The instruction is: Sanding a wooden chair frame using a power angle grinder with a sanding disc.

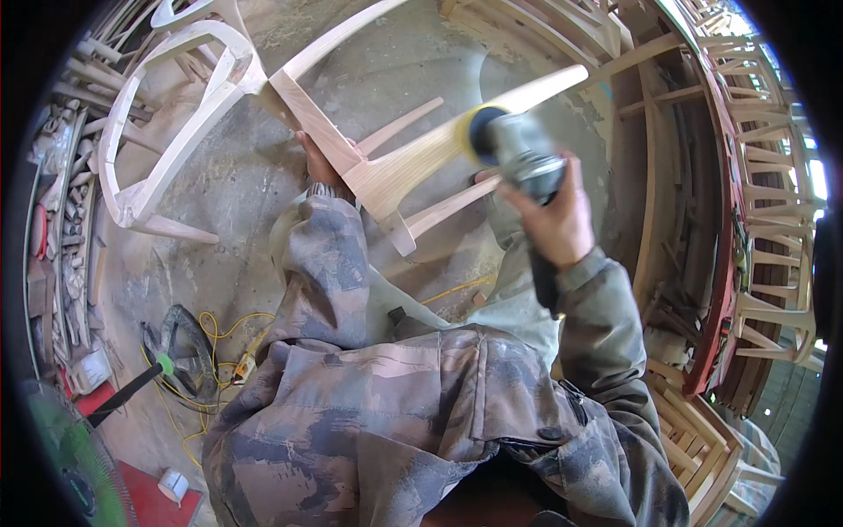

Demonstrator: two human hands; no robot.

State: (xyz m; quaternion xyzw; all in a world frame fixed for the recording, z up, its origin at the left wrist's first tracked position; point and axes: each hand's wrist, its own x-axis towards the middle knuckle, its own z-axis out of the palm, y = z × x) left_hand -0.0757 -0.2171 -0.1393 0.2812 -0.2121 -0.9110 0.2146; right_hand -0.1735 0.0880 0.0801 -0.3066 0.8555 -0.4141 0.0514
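A bare wooden chair frame (pixel 386 171) is held up in front of me, its legs pointing right and up. My left hand (pixel 318 162) grips the frame from behind, near the joint of seat rail and leg. My right hand (pixel 555 220) holds a grey round sander (pixel 518 151). The sander's yellow-edged pad presses against one pale chair leg (pixel 527 92). Both sleeves are of a dusty mottled jacket.
Another unfinished chair frame (pixel 162 132) lies on the concrete floor at the left. Stacks of wooden chair parts (pixel 738 202) fill the right side. A yellow cable (pixel 215 334) and a dark tool lie on the floor at lower left, beside a green fan (pixel 61 448).
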